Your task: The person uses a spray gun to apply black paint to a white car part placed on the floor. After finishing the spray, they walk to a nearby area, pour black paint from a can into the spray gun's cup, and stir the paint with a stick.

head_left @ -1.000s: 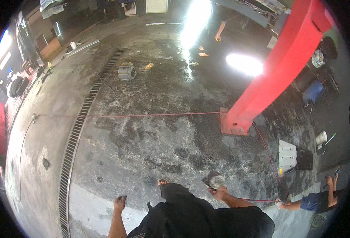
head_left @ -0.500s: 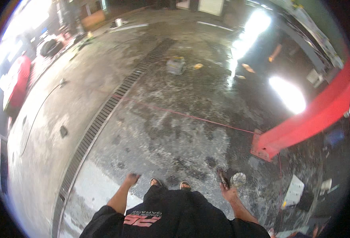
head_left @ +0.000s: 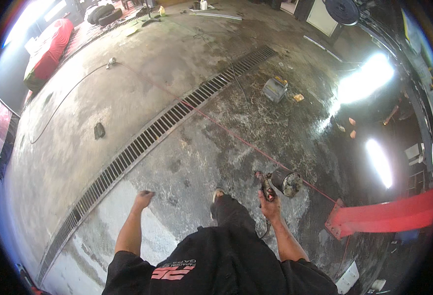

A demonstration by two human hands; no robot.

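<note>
My right hand [head_left: 270,205] is closed around the handle of a dark, grimy spray gun [head_left: 266,187]. A round, stained cup [head_left: 288,183] is attached to the gun's right side, and a short piece of hose [head_left: 266,229] shows below my wrist. My left hand [head_left: 144,198] hangs apart from everything over the floor, its dark fingertips pointing right and loosely bent, with nothing seen in it. One foot in a sandal [head_left: 218,194] shows between the hands.
A long drain grate [head_left: 142,140] crosses the floor diagonally. A thin red hose [head_left: 236,137] runs over it toward a red post [head_left: 378,217] at right. A grey container [head_left: 275,89] stands ahead. Far left are a red-covered object [head_left: 49,49] and tires [head_left: 101,14].
The view has turned right and moved forward, so the post and grate sit differently. My right hand has raised the spray gun, its cup now seen more from the side.
</note>
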